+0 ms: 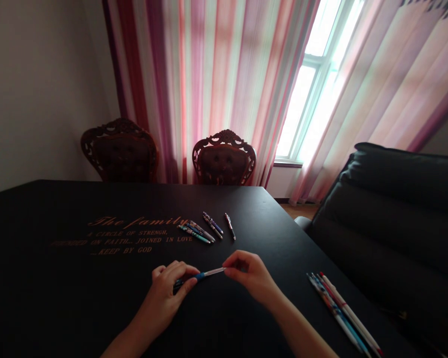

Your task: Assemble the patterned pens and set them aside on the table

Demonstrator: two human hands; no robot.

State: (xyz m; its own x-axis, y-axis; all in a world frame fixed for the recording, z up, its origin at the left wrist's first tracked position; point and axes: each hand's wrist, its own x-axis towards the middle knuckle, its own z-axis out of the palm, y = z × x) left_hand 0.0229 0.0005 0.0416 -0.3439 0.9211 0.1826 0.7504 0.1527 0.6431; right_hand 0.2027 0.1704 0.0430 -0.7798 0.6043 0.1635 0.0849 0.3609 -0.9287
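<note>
Between my hands lies a slim pen (211, 272) with a blue section and a pale, whitish length, held almost level just above the dark table. My left hand (168, 286) is closed around its blue part, thumb below and fingers on top. At the other end, the thumb and index finger of my right hand (252, 275) pinch the pale tip. A dark piece shows under the left fingers, and I cannot make out whether it belongs to the same pen. Ahead of my hands lie a group of patterned pens (198, 231) and a single pen (230, 226).
On the black table (41, 293) with gold lettering, several longer pens or pencils (343, 313) lie together at the right edge. Two carved wooden chairs (224, 161) stand beyond the far edge. A black padded chair (399, 219) is at the right, near a curtained window (298, 109).
</note>
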